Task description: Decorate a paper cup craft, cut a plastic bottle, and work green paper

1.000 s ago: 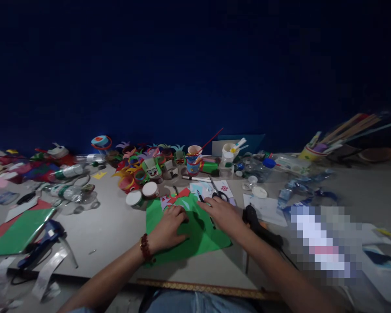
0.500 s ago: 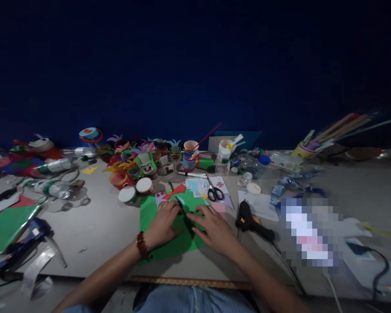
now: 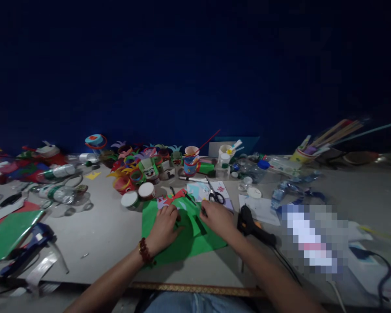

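Note:
Green sheets (image 3: 195,248) lie on the grey table before me, one piece overlapping another. My left hand (image 3: 166,225), with a beaded bracelet at the wrist, is on the green material with its fingers bent; what its fingertips hold is too small to tell. To the right, my right hand (image 3: 217,218) has its fingers curled together over the green sheet, around something hidden. A dark pen-like item (image 3: 190,199) rests beyond and between the hands. Scissors with black handles (image 3: 217,198) lie on paper scraps (image 3: 198,191) behind my right hand.
A black glue gun (image 3: 254,228) lies right of my right forearm. Behind the sheets stand two white-lidded jars (image 3: 146,190), decorated cups (image 3: 149,170) and a blue cup (image 3: 191,165). Plastic bottles (image 3: 57,192) and a blue glue gun (image 3: 41,239) are at the left.
My right hand has moved up slightly and its spread fingers have curled. A green piece now shows raised or shifted between the hands. The view has shifted a little.

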Available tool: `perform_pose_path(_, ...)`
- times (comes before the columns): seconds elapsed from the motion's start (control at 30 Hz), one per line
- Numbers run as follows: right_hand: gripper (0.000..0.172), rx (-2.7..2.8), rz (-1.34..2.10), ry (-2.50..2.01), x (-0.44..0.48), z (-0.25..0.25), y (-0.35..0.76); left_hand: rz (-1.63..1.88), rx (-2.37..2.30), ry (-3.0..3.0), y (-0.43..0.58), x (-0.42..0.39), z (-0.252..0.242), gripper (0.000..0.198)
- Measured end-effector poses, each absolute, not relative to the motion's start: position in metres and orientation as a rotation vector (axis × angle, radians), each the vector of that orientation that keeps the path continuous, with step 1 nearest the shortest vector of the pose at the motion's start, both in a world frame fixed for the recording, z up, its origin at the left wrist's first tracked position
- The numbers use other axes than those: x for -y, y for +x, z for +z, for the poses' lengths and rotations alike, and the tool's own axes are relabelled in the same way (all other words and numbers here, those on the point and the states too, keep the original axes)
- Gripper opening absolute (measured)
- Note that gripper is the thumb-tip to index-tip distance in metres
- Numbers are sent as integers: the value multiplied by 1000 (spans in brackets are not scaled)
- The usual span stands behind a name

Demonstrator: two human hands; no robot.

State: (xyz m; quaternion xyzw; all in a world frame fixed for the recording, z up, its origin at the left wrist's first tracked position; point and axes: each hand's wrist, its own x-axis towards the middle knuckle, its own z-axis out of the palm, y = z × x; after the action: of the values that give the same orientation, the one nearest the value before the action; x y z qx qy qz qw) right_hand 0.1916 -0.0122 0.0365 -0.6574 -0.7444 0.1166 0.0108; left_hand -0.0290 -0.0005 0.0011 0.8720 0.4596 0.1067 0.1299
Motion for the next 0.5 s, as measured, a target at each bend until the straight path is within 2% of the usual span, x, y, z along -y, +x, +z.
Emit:
perform_pose_path(0.27,12,2262,289,-2091,-9,43,196,395,-1329,2584,-34,-7,5,24)
perform_pose_path(0.5,11,2252,332,-2021,3,38,197,485,-1376,2702,-42,-83,21,25)
